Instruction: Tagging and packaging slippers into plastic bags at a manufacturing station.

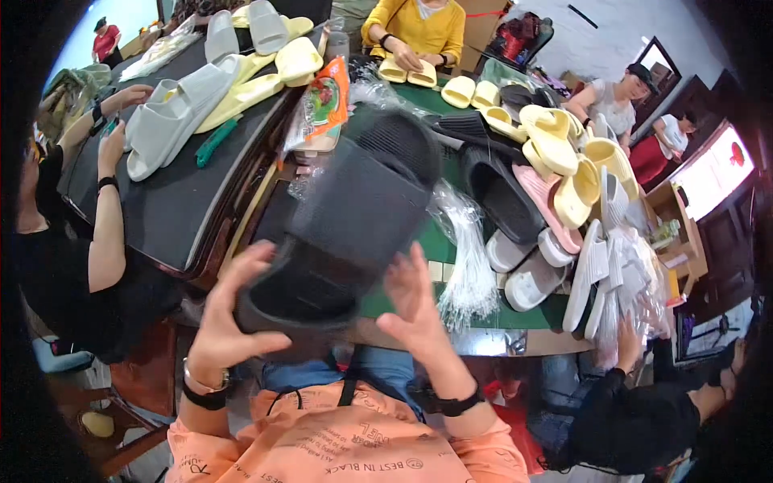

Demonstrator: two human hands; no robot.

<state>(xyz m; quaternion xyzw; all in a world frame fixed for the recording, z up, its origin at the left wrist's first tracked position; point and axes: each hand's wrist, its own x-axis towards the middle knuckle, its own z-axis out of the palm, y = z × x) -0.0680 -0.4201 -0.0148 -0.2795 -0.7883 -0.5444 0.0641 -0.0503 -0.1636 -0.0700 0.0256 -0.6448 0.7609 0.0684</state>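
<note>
A black slide slipper (354, 201), smeared by motion, hangs slanted over the near edge of the green table; a second one may lie beneath it, I cannot tell. Around its heel end is my left hand (221, 318), fingers along its left edge and thumb under the heel. My right hand (415, 310) is just right of the slipper, open, its fingers apart and holding nothing. A bundle of thin clear plastic strands (467, 266) lies right of the slipper. Beyond it another black slipper (503, 193) rests beside a pink slipper (547, 201).
Yellow slippers (555, 133) and white ones (531, 282) pile up at right, by clear plastic bags (636, 274). An orange packet (326, 97) stands behind. At left, a black table (177, 217) bears grey and yellow slippers. Co-workers sit around; one in yellow (423, 36) handles slippers.
</note>
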